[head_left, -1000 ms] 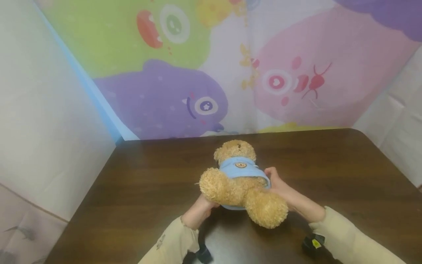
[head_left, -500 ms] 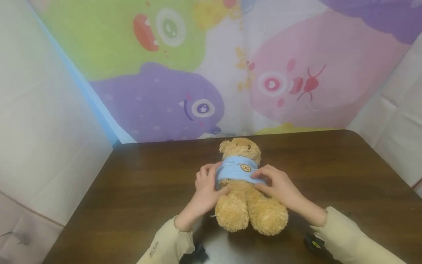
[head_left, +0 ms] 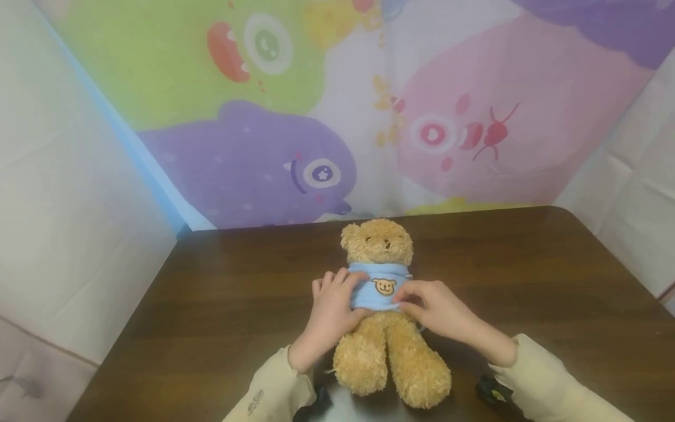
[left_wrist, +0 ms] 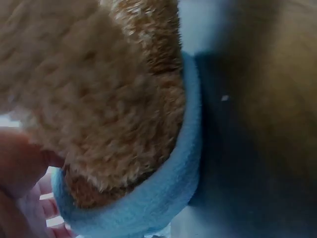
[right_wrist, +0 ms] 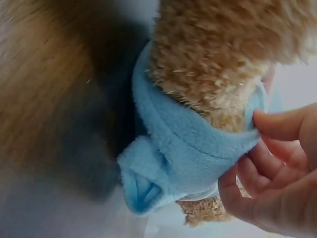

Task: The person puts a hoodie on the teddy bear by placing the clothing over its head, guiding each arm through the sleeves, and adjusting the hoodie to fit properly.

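Head view: the teddy bear (head_left: 384, 322) lies face-up on the bench (head_left: 253, 281), head toward the far edge. The left hand (head_left: 329, 310) and right hand (head_left: 445, 310), apart, touch opposite sides of its blue shirt (head_left: 371, 296).

Left wrist view: the left hand meets the hem (left_wrist: 190, 139); grip cannot be confirmed.

Right wrist view: the right hand pinches the hem.

The surface (head_left: 237, 299) is dark brown wood with streaky grain, its far right corner rounded and a pale gleam in its near middle part. On it, around the middle, a teddy bear (head_left: 388, 322) in a light blue shirt (head_left: 371, 300) lies face up, head toward the far edge, its two legs pointing near and slightly apart.
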Available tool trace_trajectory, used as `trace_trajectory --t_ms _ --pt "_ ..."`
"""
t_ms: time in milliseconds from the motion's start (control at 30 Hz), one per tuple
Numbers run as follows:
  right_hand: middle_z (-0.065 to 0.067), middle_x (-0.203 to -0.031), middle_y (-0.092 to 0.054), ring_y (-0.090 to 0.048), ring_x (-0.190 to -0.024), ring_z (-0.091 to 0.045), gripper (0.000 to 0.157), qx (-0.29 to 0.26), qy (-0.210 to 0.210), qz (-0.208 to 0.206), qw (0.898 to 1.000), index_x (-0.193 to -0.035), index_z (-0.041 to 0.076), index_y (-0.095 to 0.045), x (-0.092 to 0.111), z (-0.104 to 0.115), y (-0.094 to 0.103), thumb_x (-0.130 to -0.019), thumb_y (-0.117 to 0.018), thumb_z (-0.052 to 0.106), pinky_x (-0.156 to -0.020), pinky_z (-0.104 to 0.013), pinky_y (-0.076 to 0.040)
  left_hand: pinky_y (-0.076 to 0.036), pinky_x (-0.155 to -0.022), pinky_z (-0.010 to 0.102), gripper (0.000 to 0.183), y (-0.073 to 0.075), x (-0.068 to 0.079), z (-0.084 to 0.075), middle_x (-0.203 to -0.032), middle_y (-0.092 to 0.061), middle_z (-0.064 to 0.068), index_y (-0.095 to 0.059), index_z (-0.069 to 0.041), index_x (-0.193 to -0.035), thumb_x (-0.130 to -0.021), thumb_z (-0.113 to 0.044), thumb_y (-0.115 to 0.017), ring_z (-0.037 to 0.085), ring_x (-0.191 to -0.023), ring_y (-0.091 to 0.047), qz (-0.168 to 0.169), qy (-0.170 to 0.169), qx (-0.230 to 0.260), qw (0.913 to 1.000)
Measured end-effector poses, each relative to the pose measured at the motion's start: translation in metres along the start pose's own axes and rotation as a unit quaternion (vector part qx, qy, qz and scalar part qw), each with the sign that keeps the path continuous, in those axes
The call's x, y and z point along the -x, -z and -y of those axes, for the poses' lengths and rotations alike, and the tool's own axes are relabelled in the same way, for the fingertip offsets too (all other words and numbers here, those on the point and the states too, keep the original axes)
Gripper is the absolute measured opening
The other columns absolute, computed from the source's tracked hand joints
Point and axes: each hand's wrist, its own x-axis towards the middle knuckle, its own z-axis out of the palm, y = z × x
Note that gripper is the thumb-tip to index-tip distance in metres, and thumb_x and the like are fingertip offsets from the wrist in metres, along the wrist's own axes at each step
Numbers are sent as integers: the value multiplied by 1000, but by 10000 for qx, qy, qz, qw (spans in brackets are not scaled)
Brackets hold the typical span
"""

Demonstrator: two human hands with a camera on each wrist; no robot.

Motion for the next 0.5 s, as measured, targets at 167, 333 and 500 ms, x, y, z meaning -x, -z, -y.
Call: trace_trajectory --t_ms 167,333,500 --pt "8 -69 -55 -48 -49 -5 9 -376 -151 747 9964 -84 19 -58 1 4 6 -79 -58 12 -50 -22 -42 -28 -71 33 41 -3 5 -9 -92 -59 -7 -54 -21 -99 -62 -28 -71 15 -73 -42 -510 -330 -896 9941" --pt "8 -73 -56 -49 -60 -3 8 -142 370 944 9947 -82 17 -58 1 11 7 -78 -59 11 -57 -21 -42 -32 -72 32 29 -4 8 -13 -73 -61 -6 -55 -18 -87 -60 -15 -64 15 -63 -48 -1081 -695 -1449 9811" --pt "11 -80 -56 -51 -73 -2 4 149 804 1169 9898 -79 17 -60 0 11 5 -77 -60 14 -65 -21 -42 -31 -70 32 32 -4 10 -16 -61 -56 -4 -54 -17 -84 -53 -9 -60 15 -55 -47 -960 -700 -1295 9844"
